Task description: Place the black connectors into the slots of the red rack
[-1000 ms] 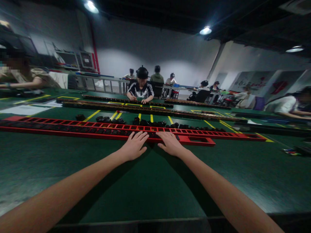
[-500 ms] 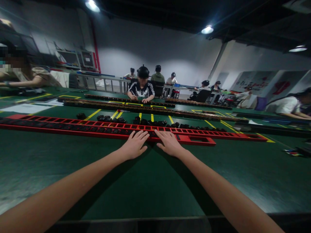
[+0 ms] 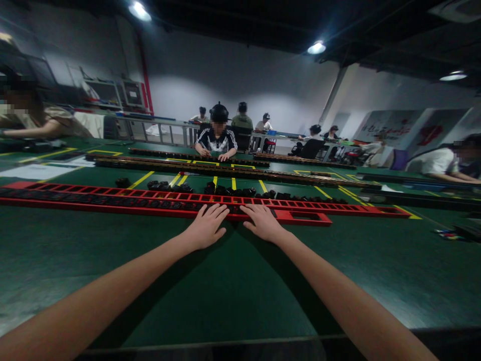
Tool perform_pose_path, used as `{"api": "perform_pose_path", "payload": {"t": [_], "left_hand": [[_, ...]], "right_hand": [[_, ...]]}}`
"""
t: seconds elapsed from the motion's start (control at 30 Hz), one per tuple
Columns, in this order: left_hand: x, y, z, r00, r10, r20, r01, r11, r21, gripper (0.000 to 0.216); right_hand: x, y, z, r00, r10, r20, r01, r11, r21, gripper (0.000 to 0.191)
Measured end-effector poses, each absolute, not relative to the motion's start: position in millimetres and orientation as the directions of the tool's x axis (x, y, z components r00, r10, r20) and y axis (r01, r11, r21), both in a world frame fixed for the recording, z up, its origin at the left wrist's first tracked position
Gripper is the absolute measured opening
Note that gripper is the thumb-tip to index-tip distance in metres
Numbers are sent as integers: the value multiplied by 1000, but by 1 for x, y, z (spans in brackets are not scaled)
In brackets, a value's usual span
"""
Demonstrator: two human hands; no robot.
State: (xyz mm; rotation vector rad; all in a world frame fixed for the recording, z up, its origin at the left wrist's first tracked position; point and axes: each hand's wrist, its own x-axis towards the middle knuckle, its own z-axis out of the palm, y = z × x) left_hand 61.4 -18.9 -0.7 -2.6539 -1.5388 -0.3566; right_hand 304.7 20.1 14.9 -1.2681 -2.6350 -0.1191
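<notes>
Both my hands lie on the near red slotted frame (image 3: 315, 221), a long strip running across the table. My left hand (image 3: 206, 226) rests flat with fingers spread, fingertips over its slots. Just to the right, my right hand (image 3: 263, 222) is also flat and open, with its fingertips on the same strip. Small black square parts (image 3: 161, 202) fill many slots left of my hands. Directly behind is a second red frame (image 3: 391, 212) with many see-through slots. What lies under my fingers is hidden.
Loose black parts (image 3: 246, 192) lie in clumps behind the frames. Long dark rails (image 3: 225, 168) stretch across the green table (image 3: 225, 301) farther back. White sheets (image 3: 37, 171) lie at left, a colourful bundle (image 3: 449, 234) at right. A co-worker (image 3: 218, 133) sits opposite; others sit at both sides.
The whole view has shifted slightly. My hands stay flat on the near red frame, in nearly the same place.
</notes>
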Motion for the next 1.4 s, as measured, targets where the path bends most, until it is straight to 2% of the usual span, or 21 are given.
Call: {"api": "perform_pose_path", "payload": {"t": [0.1, 0.3, 0.4, 0.53, 0.7, 0.9, 1.03, 1.33, 1.4], "left_hand": [[61, -19, -1, 484, 844, 232, 857, -510, 67, 62], [61, -18, -1, 483, 851, 207, 858, -507, 81, 63], [61, -17, -1, 481, 854, 200, 859, -505, 89, 63], [61, -18, 0, 483, 853, 198, 857, -507, 92, 63], [60, -19, 1, 488, 851, 195, 853, -512, 101, 63], [61, -17, 0, 488, 850, 199, 852, -513, 100, 64], [61, -17, -2, 484, 849, 214, 856, -509, 85, 62], [59, -16, -5, 488, 844, 225, 853, -515, 81, 63], [59, -16, -4, 488, 845, 221, 853, -515, 84, 63]], "right_hand": [[307, 21, 16, -604, 769, 211, 784, 621, -18, 55], [321, 28, 21, -600, 770, 219, 772, 629, -96, 70], [333, 34, 25, -574, 790, 214, 776, 609, -166, 67], [343, 39, 25, -527, 816, 238, 773, 577, -265, 77], [342, 42, 20, -612, 744, 269, 732, 661, -162, 46], [340, 41, 20, -609, 745, 273, 744, 655, -131, 49], [336, 38, 21, -638, 723, 264, 728, 678, -96, 62], [331, 33, 24, -661, 719, 214, 728, 683, -48, 55], [332, 33, 24, -642, 734, 221, 740, 669, -72, 61]]}}
